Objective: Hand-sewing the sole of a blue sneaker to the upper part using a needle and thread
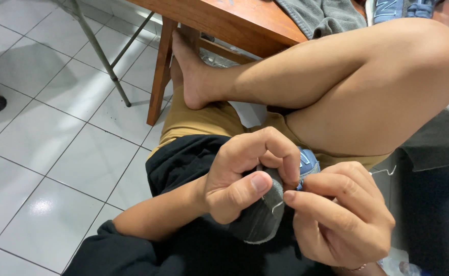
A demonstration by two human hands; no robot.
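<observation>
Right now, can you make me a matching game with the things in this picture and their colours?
Things:
1. shoe
2. shorts
3. table
4. floor

Colours:
a. white tiles
b. grey
c. reddish-brown wood
d. tan

Right pairs: 1-b, 2-d, 3-c, 4-a.

The left hand grips the shoe, and the right hand pinches a thin needle against it.
</observation>
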